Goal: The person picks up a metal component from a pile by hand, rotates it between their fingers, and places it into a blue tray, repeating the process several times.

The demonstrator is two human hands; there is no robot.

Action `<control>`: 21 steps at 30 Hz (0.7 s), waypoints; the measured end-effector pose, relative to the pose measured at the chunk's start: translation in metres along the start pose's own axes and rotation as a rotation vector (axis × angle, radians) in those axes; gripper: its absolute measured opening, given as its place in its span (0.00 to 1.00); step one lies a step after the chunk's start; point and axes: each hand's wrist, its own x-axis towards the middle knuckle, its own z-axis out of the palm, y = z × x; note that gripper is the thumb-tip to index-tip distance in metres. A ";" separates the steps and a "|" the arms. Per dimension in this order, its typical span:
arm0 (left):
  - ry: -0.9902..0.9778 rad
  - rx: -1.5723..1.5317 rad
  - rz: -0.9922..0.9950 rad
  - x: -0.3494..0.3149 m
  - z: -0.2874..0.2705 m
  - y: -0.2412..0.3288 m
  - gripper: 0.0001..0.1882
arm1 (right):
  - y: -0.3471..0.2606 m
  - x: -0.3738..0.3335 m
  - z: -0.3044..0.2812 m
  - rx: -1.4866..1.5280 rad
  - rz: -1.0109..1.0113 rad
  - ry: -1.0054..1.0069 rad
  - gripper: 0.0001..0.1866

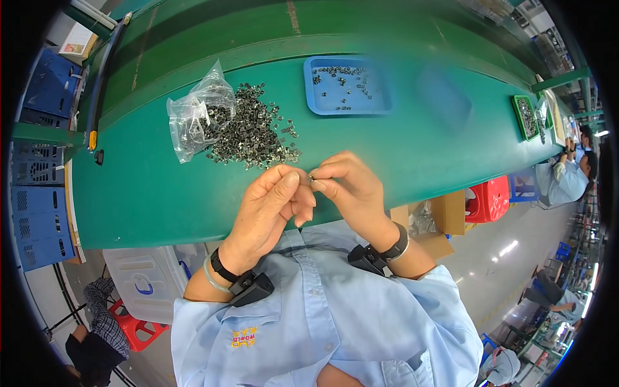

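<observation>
Above the table's near edge, my hands meet fingertip to fingertip. Thumb and fingers of my right hand [351, 184] pinch a tiny dark metal part [311, 178]. My left hand [264, 206] is closed in a pinch right beside it; what lies between its fingertips is too small to make out. Just beyond my left hand spreads a heap of small black and silver metal parts [251, 132]. A clear plastic bag [193, 122] lies against the heap's left side, with some parts in it. Farther back, a blue tray [311, 90] holds scattered small parts.
The green tabletop [142, 206] runs along a raised green ledge. At the far right stand green trays [525, 118] of parts, near a co-worker [567, 177]. Below the table edge are a red stool [488, 200], a cardboard box [448, 213] and a clear lidded bin [142, 280].
</observation>
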 end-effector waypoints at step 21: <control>0.064 0.002 -0.084 -0.005 -0.028 -0.001 0.11 | 0.023 0.078 -0.051 -0.473 0.007 0.304 0.08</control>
